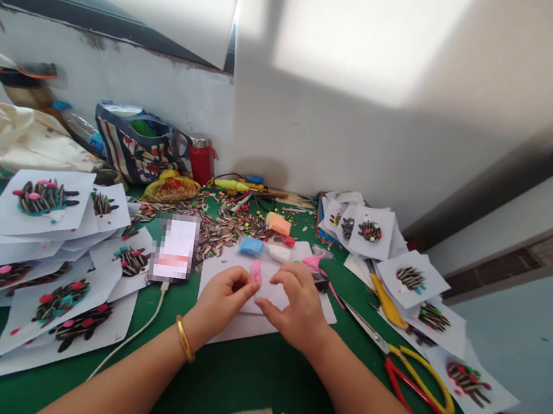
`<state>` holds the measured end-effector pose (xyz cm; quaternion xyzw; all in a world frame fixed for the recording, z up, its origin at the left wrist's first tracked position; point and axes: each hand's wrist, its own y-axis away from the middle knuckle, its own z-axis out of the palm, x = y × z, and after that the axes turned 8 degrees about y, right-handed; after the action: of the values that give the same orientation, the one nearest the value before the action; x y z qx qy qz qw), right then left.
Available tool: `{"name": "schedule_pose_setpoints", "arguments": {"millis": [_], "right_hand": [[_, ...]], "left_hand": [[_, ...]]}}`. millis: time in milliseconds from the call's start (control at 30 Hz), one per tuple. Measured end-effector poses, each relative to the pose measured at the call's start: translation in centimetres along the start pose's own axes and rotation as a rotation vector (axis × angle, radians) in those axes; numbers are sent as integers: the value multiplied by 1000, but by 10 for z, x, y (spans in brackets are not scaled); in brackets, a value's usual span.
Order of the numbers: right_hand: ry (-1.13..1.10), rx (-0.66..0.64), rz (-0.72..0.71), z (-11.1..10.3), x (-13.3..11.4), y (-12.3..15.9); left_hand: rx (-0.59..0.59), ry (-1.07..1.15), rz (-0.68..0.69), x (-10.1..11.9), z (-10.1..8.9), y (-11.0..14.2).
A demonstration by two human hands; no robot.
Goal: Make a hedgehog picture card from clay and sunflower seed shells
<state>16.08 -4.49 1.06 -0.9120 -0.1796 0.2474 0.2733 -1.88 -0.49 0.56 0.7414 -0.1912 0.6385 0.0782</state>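
My left hand (pixel 225 301) pinches a small lump of pink modelling clay (pixel 255 272) between thumb and fingers, over white paper (pixel 217 280). Beside it, my right hand (pixel 297 307) has its thumb and curved fingers apart, with nothing seen between them. Just beyond the hands lie a blue clay block (pixel 251 247), a white clay piece (pixel 279 253) and an orange clay block (pixel 279 224). More pink clay (pixel 313 260) with a thin strand lies past the right hand, near a dark object partly hidden by that hand.
Sunflower seeds (pixel 223 227) are strewn behind the paper. Seed-decorated cards (pixel 50 199) are piled on the left, others (pixel 411 277) on the right. A phone (pixel 175 248) with a cable lies left of the paper, scissors (pixel 403 363) on the right. A red flask (pixel 201 159) stands by the wall.
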Motion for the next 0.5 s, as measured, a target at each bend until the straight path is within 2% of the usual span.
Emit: {"name": "schedule_pose_setpoints", "arguments": {"millis": [133,233,500], "right_hand": [[-45,-148,-58,4,-4,1],[-63,-201,-66,4,-5,0],[-134,-337,-127,-10,-8,-4]], "left_hand": [[-104,54,-42,1,3,3],[-134,50,-24,0,3,5],[-111,-171,256,-8,-2,5]]}}
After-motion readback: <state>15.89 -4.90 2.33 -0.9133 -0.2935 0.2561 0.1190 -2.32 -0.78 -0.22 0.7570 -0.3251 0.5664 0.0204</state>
